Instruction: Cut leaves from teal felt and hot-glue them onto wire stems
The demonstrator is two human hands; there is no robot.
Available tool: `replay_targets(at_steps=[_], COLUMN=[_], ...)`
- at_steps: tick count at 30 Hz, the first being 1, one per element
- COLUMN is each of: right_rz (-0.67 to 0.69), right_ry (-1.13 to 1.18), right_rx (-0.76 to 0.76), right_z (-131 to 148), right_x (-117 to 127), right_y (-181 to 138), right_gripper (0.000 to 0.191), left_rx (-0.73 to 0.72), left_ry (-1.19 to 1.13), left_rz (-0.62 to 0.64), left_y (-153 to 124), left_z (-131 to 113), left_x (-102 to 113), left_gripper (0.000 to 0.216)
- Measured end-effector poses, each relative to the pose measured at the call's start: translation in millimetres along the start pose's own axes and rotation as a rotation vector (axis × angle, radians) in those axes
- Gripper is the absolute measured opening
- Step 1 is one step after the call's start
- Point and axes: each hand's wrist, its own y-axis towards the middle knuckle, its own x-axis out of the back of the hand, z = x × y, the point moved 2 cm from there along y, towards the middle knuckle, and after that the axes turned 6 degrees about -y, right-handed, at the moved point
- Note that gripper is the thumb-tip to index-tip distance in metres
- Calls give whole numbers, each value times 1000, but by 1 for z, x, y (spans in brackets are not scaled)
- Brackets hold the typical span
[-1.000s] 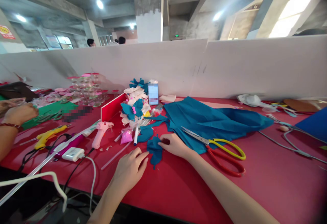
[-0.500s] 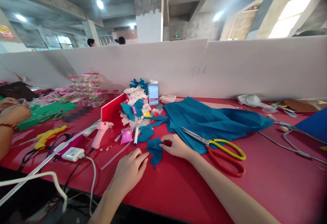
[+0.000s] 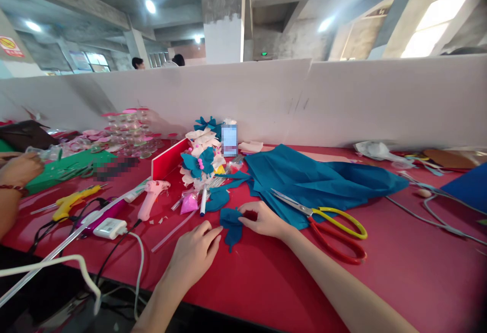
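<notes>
A small teal felt piece [image 3: 232, 224] lies on the red table [image 3: 399, 272] in front of me. My right hand [image 3: 262, 219] pinches its upper right edge with thumb and fingers. My left hand [image 3: 192, 254] rests flat on the table with its fingertips pressing the piece's left edge. Just behind lie another teal cut shape [image 3: 216, 198] and a white marker pen [image 3: 203, 201]. A big sheet of teal felt [image 3: 319, 178] spreads to the right, with yellow and red scissors [image 3: 327, 221] lying partly on it.
A pink glue gun [image 3: 151, 197], a yellow glue gun [image 3: 72, 201], a power adapter [image 3: 108, 227] and cables lie at left. Finished felt flowers [image 3: 201, 158] stand by a red board. Another person's hand [image 3: 19, 168] works at far left. A white partition [image 3: 342, 100] closes the back.
My right hand has shifted its pinch slightly on the teal piece, folding its edge. The other person's hand at far left has drawn back a little. My left hand stays put.
</notes>
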Motion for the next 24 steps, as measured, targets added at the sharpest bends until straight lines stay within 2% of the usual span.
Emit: replay_targets(at_steps=[7,18,21,24], right_rz=[-57,19,24,7], right_ry=[12,-43,-56,-65], right_rx=[-49,26,31,23], right_z=[-4,-2,-4,-7], right_x=[2,-2,-3,-5], right_y=[1,-1,0,0], right_gripper=[20,14,13,12], left_rx=[16,18,42,159], left_ry=[-7,-8,-51,-125], left_rz=[21,25,-53,-225], left_y=[0,0,0,-4], left_z=[1,-2,3,20], left_x=[-1,-1,-1,9], left_gripper=[32,32,29,19])
